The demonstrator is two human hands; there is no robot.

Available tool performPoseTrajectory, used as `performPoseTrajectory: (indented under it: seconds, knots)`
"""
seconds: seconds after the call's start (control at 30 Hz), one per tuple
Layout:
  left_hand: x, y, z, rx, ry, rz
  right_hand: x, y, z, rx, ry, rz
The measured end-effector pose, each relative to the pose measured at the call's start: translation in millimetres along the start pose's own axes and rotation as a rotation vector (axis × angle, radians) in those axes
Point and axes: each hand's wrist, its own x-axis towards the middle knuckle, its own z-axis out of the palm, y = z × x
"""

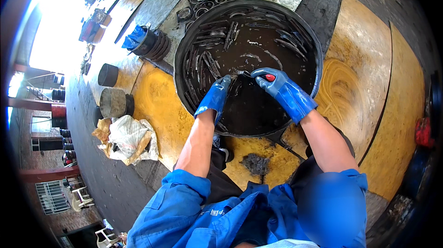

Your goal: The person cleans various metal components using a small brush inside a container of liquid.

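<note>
Both of my hands wear blue rubber gloves and reach over a large round black tub (318, 63) of dark liquid. My right hand (276, 84) is closed around a small red-handled tool (270, 78), whose dark tip points left. My left hand (218, 92) pinches a dark, wet, shiny piece (236, 74) close to that tip. The lower part of the piece merges with the liquid, so I cannot make out its full shape. Long curved dark strips (211, 65) lie in the tub at its left side, with more strips (291, 44) along the upper right.
Several black ring-shaped parts (203, 1) lie beyond the tub. A stack of dark rings (159, 46) with blue gloves (134, 37) stands left. Nearby are grey cylinders (112, 103) and a white plastic bag (131, 137). A dark tangled clump (254, 164) lies between my legs.
</note>
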Motion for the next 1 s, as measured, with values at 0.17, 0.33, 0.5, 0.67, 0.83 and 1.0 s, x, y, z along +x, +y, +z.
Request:
performPoseTrajectory:
  seconds: [0.17,0.33,0.5,0.67,0.83,1.0]
  knots:
    - [-3.2,7.3,7.0,0.136,0.001,0.065,-2.0,7.5,-1.5,-0.025,0.035,0.034]
    - [11.9,-10.0,6.0,0.217,0.07,0.241,-3.4,14.6,0.7,-0.033,0.08,0.092]
    - [19.3,-15.7,9.7,0.211,0.099,0.175,-1.9,22.4,-3.4,-0.054,0.053,0.192]
    - [10.1,-1.6,25.4,0.217,0.092,0.022,-5.3,41.7,-4.1,-0.074,0.086,0.321]
    - [15.5,-46.9,12.4,0.69,0.232,0.434,-5.3,37.1,-1.3,-0.043,0.079,0.38]
    - [4.9,-12.2,42.3,0.076,0.211,0.147,-15.0,31.9,-7.1,-0.222,-0.088,0.475]
